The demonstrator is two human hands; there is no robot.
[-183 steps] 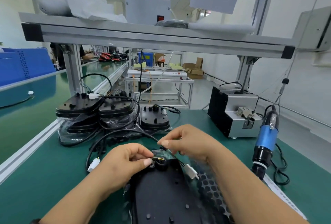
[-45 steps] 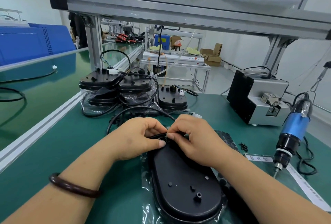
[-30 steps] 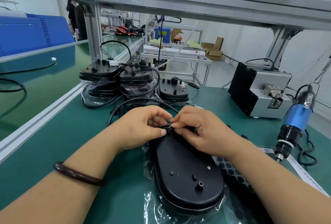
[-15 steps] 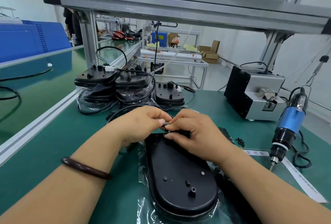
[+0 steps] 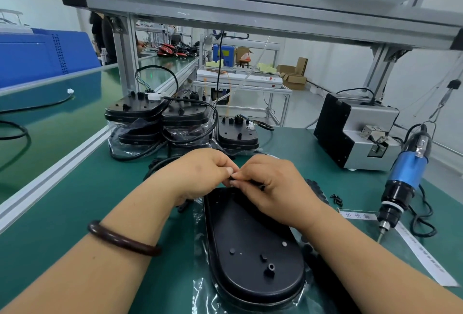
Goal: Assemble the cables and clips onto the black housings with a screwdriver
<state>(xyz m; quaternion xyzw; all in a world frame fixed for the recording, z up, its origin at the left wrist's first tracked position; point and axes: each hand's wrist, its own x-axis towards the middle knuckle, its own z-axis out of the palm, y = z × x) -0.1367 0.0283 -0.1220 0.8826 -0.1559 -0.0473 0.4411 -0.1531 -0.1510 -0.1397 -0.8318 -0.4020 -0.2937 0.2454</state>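
Fingers point(image 5: 226, 170) around cable point(image 5: 254, 183) — above housing point(image 5: 250, 238) end

The light was bright and even, coming from above and from the pale room behind. Only soft shadows lay on the green table point(image 5: 75, 201) under the arms. The plastic film point(image 5: 200, 288) gave small white glints. The wide lens bent the metal frame point(image 5: 250, 10) toward the edges. The left hand point(image 5: 200, 175), the right hand point(image 5: 273, 188) and the cable point(image 5: 156, 167) they pinched were sharp; the far room was softer.
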